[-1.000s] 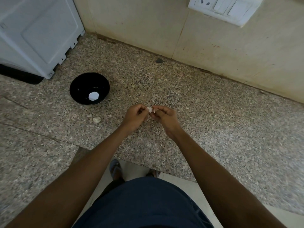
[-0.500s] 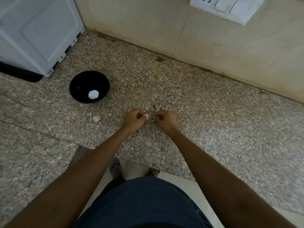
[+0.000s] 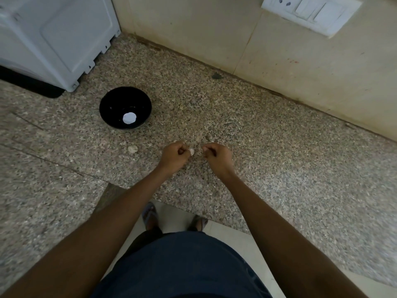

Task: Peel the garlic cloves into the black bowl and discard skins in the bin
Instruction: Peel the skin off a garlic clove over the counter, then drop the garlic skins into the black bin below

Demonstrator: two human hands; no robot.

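A: What's changed?

B: I see the hands apart now, centre frame; a sec ago they met on the clove. Left hand [image 3: 174, 157] pinches the garlic clove [image 3: 191, 151] at its fingertips. Right hand [image 3: 217, 155] is curled, prob. pinching skin, but I can't tell.

A: And the bowl?

B: Black bowl [image 3: 111, 112] sits upper left on the counter [image 3: 279, 160], one white piece [image 3: 129, 118] inside. Loose bit [image 3: 133, 149] just below it. No bin in view.

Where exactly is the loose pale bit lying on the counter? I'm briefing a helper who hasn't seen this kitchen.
Start at the white appliance in the far left corner of the speckled granite counter; the black bowl sits just in front of it. The pale scrap lies on bare granite nearer than the bowl, left of the left hand, touching neither.
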